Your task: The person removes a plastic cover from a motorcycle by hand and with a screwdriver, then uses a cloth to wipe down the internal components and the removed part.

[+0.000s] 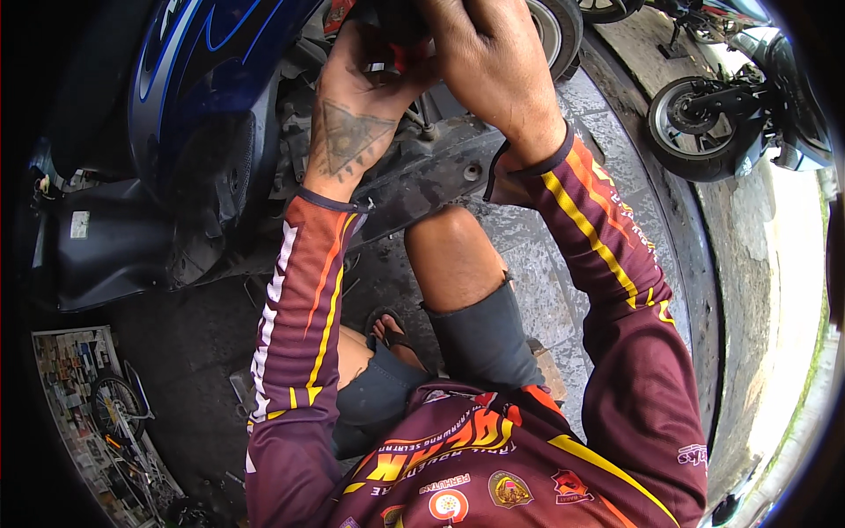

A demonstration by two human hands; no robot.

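Both my hands meet at the upper edge of the head view, over a partly stripped scooter. My left hand (359, 110), with a triangle tattoo by the wrist, is curled round a black-and-red object (407, 55). Close against it from the right is my right hand (495, 75), fingers bent down toward the same object. Its upper part is cut off by the picture's edge, so its kind does not show. Just under my hands, a metal bolt or rod end (427, 130) sticks up near the scooter's dark lower panel (440, 180).
A blue scooter body panel (211, 53) and a black plastic part (114, 238) stand at left. The scooter's wheel (556, 35) is at top right. Another parked motorcycle (704, 123) is farther right. A bicycle (123, 414) leans by shelves at lower left. My knee (453, 255) is close below the panel.
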